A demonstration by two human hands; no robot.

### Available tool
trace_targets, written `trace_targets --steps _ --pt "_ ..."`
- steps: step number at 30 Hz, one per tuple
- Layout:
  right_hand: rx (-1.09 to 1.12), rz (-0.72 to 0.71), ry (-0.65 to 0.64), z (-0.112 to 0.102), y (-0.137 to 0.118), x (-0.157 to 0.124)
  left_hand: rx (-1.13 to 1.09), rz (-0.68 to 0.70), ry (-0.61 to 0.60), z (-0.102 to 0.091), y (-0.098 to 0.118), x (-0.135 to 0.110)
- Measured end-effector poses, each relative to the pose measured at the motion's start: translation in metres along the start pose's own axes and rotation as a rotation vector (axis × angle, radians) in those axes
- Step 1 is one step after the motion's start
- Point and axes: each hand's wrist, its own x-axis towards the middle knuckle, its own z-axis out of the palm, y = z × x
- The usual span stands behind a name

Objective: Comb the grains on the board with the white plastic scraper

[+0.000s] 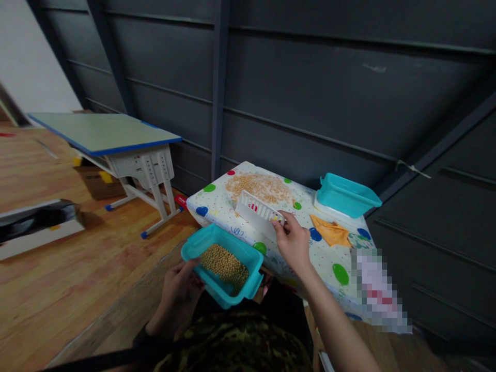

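Observation:
My left hand (179, 285) grips the near left side of a teal plastic container (245, 252), held just below the table's near edge and partly filled with tan beans (223, 262). Pinched in my right hand (293, 242) is a flat white plastic scraper (253, 212), whose blade lies on the table beside a spread pile of beans (259, 187). The table wears a white cloth with coloured dots (217, 204).
A second teal container (346, 194) sits on a white lid at the table's far right, with an orange cloth (330, 230) in front of it. A blue-edged desk (104, 133) stands to the left on the wooden floor. A dark panelled wall runs behind.

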Motion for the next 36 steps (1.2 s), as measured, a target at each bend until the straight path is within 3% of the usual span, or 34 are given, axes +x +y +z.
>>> trace_targets --steps 13,20,24,29,33,36 --pt "0.083 -0.05 -0.071 0.001 -0.005 -0.006 -0.024 0.001 -0.001 -0.012 -0.003 0.016" --pt "0.133 -0.111 -0.059 -0.007 -0.021 -0.025 -0.034 0.027 0.0 -0.009 0.007 0.01" --pt "0.165 -0.067 -0.052 -0.013 -0.024 -0.03 -0.052 0.038 0.004 -0.008 0.007 0.008" --pt "0.097 0.04 0.038 -0.007 -0.005 0.005 -0.021 0.039 0.025 -0.008 0.008 0.01" --pt "0.042 0.066 0.011 0.011 0.011 0.043 -0.037 0.028 0.03 -0.007 0.011 0.008" --pt "0.025 0.058 -0.014 0.024 0.016 0.055 -0.027 0.023 0.039 -0.009 0.014 0.004"
